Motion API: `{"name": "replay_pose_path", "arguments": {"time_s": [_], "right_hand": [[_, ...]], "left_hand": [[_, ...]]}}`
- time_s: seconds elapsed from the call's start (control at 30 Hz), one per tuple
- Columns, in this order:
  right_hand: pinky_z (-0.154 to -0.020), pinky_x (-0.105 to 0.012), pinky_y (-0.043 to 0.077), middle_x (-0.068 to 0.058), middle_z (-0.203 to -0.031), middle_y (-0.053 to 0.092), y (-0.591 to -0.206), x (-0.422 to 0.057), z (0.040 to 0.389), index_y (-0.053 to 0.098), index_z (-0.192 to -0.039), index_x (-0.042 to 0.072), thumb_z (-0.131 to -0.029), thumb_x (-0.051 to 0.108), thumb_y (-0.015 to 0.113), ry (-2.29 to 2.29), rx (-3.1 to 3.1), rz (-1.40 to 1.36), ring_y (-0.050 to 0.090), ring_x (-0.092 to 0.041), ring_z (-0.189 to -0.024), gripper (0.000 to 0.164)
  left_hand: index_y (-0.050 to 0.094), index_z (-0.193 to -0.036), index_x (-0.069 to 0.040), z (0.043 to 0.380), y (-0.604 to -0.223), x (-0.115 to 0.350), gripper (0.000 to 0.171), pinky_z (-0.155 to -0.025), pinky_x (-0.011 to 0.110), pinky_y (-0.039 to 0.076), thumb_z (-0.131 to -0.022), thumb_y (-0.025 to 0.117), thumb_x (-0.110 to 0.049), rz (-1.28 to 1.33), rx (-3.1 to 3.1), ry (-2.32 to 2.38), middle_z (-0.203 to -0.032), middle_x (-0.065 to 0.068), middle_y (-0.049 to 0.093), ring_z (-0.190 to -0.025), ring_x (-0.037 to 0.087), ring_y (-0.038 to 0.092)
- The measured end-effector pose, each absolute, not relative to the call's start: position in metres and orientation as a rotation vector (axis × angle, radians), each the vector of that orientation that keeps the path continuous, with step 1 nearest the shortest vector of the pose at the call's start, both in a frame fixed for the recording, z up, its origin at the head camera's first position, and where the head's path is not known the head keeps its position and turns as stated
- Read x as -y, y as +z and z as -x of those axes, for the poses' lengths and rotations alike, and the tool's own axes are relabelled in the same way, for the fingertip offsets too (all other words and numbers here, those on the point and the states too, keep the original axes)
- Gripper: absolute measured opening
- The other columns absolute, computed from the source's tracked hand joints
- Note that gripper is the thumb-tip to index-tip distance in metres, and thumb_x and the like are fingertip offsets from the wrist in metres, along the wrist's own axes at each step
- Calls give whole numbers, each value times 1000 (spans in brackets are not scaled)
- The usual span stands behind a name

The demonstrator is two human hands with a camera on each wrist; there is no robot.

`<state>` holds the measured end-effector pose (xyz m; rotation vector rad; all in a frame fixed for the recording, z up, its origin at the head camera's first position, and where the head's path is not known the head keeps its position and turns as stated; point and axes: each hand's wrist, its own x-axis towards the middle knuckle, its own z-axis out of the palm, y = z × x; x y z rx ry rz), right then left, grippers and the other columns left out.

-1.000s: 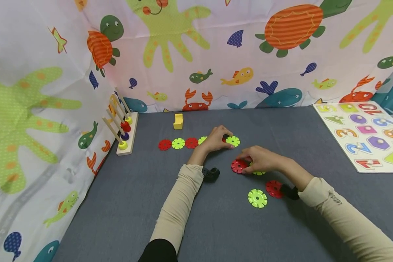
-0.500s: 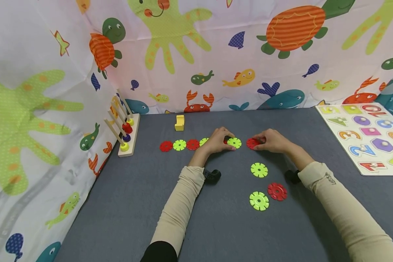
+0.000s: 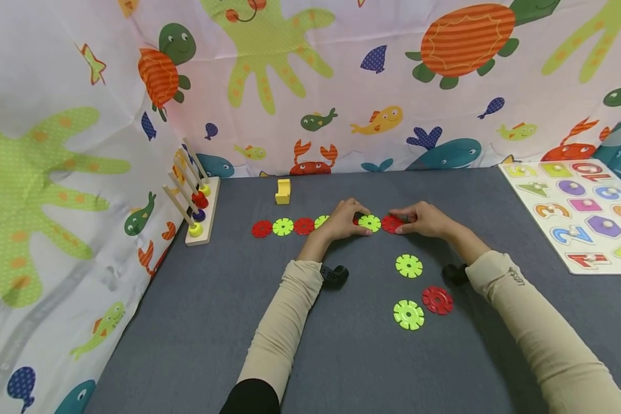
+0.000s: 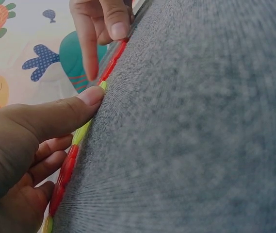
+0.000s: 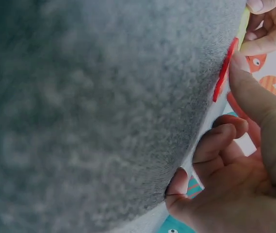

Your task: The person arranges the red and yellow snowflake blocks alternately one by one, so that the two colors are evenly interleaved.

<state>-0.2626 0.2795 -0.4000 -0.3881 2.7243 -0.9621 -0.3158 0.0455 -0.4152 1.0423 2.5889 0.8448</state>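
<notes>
Flat notched discs, red and green in turn, lie in a row across the table; its left end is a red disc [image 3: 261, 229], followed by a green disc [image 3: 283, 226]. My left hand [image 3: 343, 220] pinches the green notched disc [image 3: 370, 223] between thumb and index finger, and covers part of the row. Just right of it, my right hand [image 3: 425, 220] pinches a red notched disc [image 3: 391, 223] by its edge with thumb and finger. In the right wrist view this red disc [image 5: 226, 70] lies flat, its edge at the green one; whether they interlock cannot be told.
Nearer me lie two loose green discs, one green disc [image 3: 409, 265] above the other, and a red disc [image 3: 437, 300]. A yellow block [image 3: 283, 191] stands at the back. At left is a wooden peg stand [image 3: 203, 213]; at right, a puzzle board [image 3: 579, 215].
My right hand has carried the red disc away from me to the row's right end, then left against the green disc. My left hand has stayed on the green disc.
</notes>
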Motion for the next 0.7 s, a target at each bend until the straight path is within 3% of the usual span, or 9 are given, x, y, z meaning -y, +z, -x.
{"name": "replay_pose_path", "arguments": {"time_s": [0.33, 0.7], "right_hand": [[-46, -23, 27, 5, -54, 29, -394, -291, 222, 60, -122, 4, -82, 24, 69, -948, -2701, 529, 28, -5, -46, 46], [-50, -22, 24, 5, -62, 31, -396, -291, 193, 54, -130, 8, -78, 24, 72, -859, -2532, 759, 26, -5, -53, 57]], "left_hand": [[59, -122, -10, 314, -415, -48, 49, -99, 35, 35, -78, 73, -28, -1067, -2583, 885, -124, 8, 47, -118, 22, 38], [60, -121, -15, 316, -422, -83, 51, -96, 29, 36, -77, 72, -38, -1113, -2573, 855, -121, 4, 47, -112, 17, 40]]}}
